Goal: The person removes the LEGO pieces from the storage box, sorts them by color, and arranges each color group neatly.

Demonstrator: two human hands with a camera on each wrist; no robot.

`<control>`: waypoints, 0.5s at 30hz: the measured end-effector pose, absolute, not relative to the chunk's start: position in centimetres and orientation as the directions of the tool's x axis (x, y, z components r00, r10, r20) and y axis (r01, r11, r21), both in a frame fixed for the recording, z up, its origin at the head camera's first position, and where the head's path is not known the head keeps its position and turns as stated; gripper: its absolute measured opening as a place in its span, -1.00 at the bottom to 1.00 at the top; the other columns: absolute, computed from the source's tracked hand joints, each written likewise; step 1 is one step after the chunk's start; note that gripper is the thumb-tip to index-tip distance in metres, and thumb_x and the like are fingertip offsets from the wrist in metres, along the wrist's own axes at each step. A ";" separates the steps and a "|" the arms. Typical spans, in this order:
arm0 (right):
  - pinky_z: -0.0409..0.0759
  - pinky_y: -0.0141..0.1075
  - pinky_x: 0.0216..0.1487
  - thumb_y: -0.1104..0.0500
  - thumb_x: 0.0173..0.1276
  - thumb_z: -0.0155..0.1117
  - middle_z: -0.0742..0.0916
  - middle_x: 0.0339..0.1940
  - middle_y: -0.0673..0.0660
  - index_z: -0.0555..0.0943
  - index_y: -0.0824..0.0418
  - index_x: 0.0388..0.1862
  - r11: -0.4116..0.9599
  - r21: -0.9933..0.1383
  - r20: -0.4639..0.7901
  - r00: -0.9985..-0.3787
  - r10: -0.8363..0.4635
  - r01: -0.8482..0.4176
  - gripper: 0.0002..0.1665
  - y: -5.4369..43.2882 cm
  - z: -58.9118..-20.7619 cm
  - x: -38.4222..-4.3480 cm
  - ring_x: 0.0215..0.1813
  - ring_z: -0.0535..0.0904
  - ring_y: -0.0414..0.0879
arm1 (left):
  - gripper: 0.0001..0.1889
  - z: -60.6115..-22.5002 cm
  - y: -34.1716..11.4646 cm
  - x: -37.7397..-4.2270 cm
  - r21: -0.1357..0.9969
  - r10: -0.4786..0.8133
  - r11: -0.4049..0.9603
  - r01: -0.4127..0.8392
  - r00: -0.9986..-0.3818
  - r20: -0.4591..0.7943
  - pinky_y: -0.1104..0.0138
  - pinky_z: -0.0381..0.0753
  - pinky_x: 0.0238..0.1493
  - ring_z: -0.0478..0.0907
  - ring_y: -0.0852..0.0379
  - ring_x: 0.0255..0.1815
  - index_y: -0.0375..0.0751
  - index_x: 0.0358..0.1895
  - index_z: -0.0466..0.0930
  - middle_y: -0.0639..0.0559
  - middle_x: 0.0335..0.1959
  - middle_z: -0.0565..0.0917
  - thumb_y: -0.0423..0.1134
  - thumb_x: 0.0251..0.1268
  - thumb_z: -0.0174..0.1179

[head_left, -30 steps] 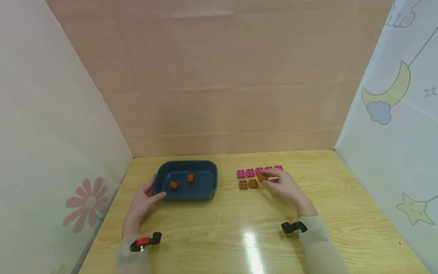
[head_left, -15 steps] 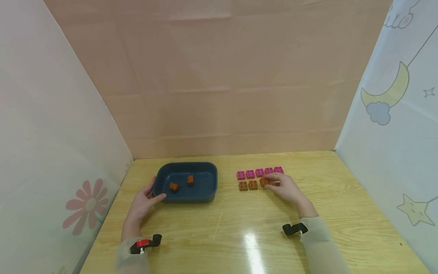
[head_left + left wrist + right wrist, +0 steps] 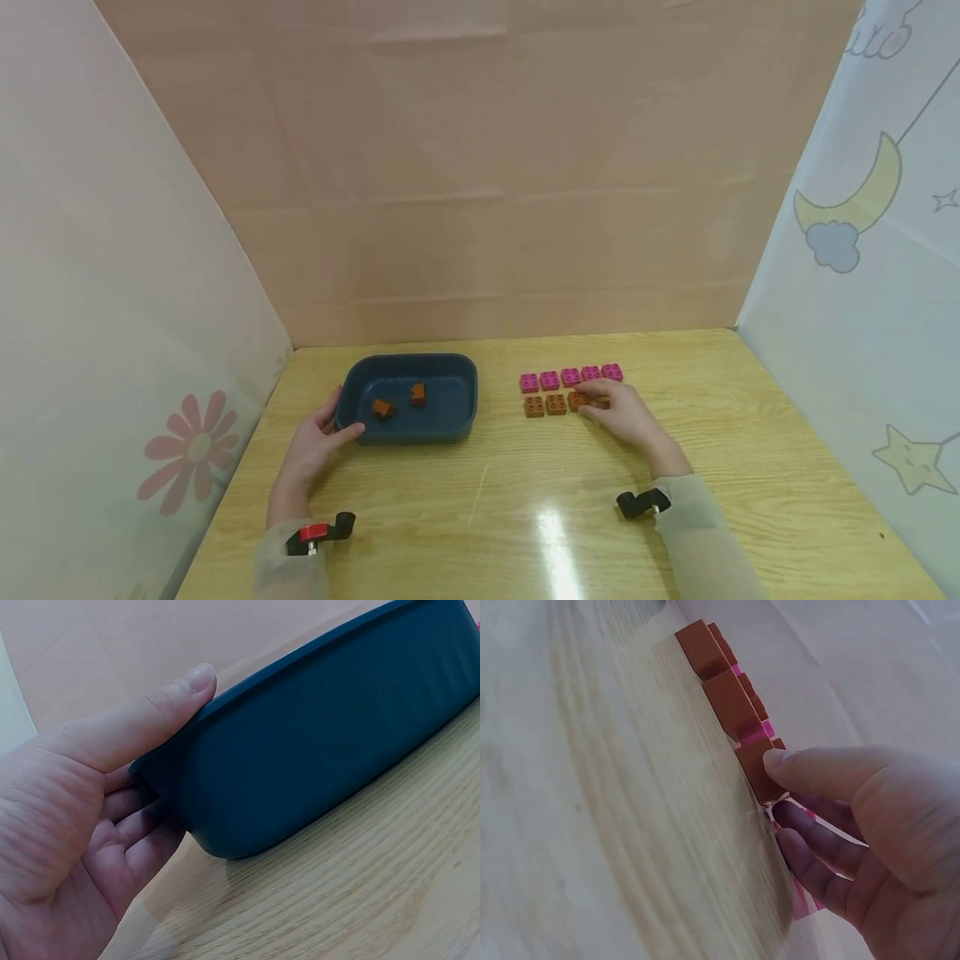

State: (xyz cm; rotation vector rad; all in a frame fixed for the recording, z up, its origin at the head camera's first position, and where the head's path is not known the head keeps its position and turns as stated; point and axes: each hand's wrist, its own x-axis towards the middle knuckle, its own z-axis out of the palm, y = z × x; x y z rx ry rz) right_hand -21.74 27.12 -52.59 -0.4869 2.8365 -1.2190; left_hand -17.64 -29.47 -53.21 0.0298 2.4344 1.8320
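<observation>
My left hand [image 3: 310, 443] grips the left end of a dark blue plastic tray [image 3: 405, 435], thumb over the rim and fingers round the outer wall. Two orange-brown toy building bricks [image 3: 418, 394] lie inside it, one of them tilted. On the right, my right hand [image 3: 628, 414] pinches another orange-brown brick [image 3: 756, 771] between thumb and fingers, level on the table at the right end of a short row. Left of it stand two matching bricks [image 3: 556, 404], studs up. Behind runs a row of several pink bricks [image 3: 571, 377], its right part close to my fingers.
The wooden table [image 3: 420, 517] ends at a pinkish-brown backdrop [image 3: 480, 208]. White patterned panels [image 3: 847, 350] flank it on both sides. Black camera mounts [image 3: 642, 503] sit on both wrists.
My right hand has brought its brick down and slightly towards me from over the pink row, and set it in line with the other two brown bricks. The left hand stays on the tray.
</observation>
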 end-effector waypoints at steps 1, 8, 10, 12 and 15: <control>0.68 0.10 0.27 0.23 0.48 0.49 0.72 0.28 0.29 0.68 0.28 0.36 0.647 -0.711 0.107 -0.952 -0.287 -0.275 -0.50 27.2 -52.6 -21.7 0.22 0.70 0.21 | 0.00 -53.3 -29.5 -17.7 0.959 0.073 0.280 -0.040 -0.995 -0.063 0.61 0.40 0.28 0.11 -0.22 0.70 -0.10 0.77 -0.03 -0.04 0.77 0.00 -0.18 0.46 0.46; 0.66 0.15 0.27 0.29 0.48 0.46 0.71 0.31 0.33 0.65 0.31 0.39 0.647 -0.720 0.096 -0.960 -0.264 -0.250 -0.48 27.5 -52.8 -21.8 0.18 0.72 0.22 | 0.02 -53.4 -29.5 -17.9 0.959 0.075 0.282 -0.042 -0.995 -0.066 0.62 0.39 0.29 0.11 -0.21 0.70 -0.12 0.77 -0.04 -0.04 0.77 -0.01 -0.17 0.44 0.47; 0.66 0.16 0.27 0.30 0.48 0.45 0.72 0.30 0.33 0.65 0.31 0.38 0.649 -0.717 0.098 -0.959 -0.265 -0.252 -0.48 27.7 -52.8 -21.8 0.18 0.73 0.23 | 0.02 -53.4 -29.5 -17.9 0.957 0.074 0.285 -0.043 -0.995 -0.067 0.63 0.38 0.28 0.11 -0.21 0.70 -0.12 0.77 -0.04 -0.05 0.77 -0.01 -0.16 0.44 0.47; 0.66 0.17 0.27 0.30 0.48 0.44 0.72 0.30 0.33 0.65 0.31 0.38 0.648 -0.717 0.100 -0.959 -0.266 -0.255 -0.48 27.7 -52.9 -21.8 0.18 0.73 0.23 | 0.02 -53.4 -29.5 -17.9 0.957 0.073 0.286 -0.043 -0.995 -0.067 0.64 0.37 0.28 0.10 -0.21 0.70 -0.12 0.77 -0.04 -0.06 0.77 -0.01 -0.16 0.44 0.47; 0.65 0.17 0.28 0.31 0.48 0.44 0.72 0.30 0.33 0.65 0.32 0.39 0.649 -0.718 0.096 -0.960 -0.264 -0.250 -0.48 27.8 -52.9 -21.9 0.19 0.72 0.24 | 0.02 -53.3 -29.5 -17.8 0.959 0.072 0.280 -0.045 -0.995 -0.068 0.63 0.38 0.28 0.10 -0.21 0.70 -0.13 0.77 -0.03 -0.06 0.77 -0.02 -0.17 0.44 0.47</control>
